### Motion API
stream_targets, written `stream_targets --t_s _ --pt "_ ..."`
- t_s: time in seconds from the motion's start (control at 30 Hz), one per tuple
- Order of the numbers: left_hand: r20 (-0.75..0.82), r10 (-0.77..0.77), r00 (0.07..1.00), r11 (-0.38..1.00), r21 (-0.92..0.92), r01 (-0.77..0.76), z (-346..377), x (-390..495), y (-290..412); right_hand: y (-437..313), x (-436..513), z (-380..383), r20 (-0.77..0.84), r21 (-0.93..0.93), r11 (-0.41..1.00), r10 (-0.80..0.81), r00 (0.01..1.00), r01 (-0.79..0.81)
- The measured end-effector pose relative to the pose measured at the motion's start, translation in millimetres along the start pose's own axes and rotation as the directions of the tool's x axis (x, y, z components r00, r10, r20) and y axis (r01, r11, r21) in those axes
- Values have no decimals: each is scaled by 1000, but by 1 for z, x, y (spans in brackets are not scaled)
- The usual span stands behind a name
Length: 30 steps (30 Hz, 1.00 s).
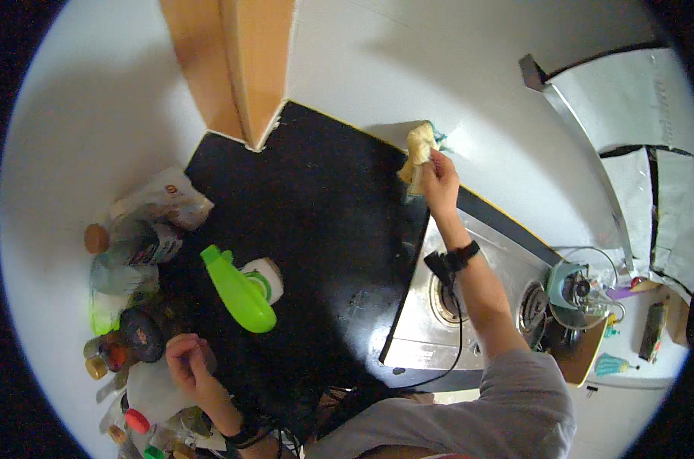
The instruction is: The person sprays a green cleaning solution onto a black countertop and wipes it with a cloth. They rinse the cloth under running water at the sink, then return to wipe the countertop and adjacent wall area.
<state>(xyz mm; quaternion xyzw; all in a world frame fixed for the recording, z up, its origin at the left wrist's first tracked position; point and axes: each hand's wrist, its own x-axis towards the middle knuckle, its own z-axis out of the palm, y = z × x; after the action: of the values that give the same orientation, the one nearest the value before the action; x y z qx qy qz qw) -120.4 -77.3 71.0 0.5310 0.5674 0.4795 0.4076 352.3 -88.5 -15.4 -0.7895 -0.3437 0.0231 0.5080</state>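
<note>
A crumpled yellow cloth is pinched in my right hand, at the back edge of the black countertop where it meets the wall. My left hand is at the lower left, with bent fingers, beside a translucent white jug with a red cap; whether it touches the jug is unclear. Between my hands, a bright green handled brush or scrubber lies on the countertop, its white part to the right. Its exact kind is unclear.
Several bottles and jars and a plastic bag line the left side. A steel gas stove is under my right forearm. A wooden corner post meets the countertop; a range hood is at the right.
</note>
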Motion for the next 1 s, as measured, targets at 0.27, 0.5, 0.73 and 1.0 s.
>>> stream_targets --t_s 0.27,0.5,0.73,1.0 --pt "29 53 998 998 -23 -53 -5 0 -2 -42 67 -16 -625 -209 935 -354 696 287" --pt "20 -15 1000 999 -39 16 -5 -1 -5 -66 54 97 -66 -185 833 -540 839 522" --pt "52 11 999 999 -43 -8 -7 4 -5 -63 67 163 557 -458 542 -443 703 704" --pt "53 50 997 995 -90 -45 -14 -1 4 -55 49 147 690 75 942 187 700 -327"
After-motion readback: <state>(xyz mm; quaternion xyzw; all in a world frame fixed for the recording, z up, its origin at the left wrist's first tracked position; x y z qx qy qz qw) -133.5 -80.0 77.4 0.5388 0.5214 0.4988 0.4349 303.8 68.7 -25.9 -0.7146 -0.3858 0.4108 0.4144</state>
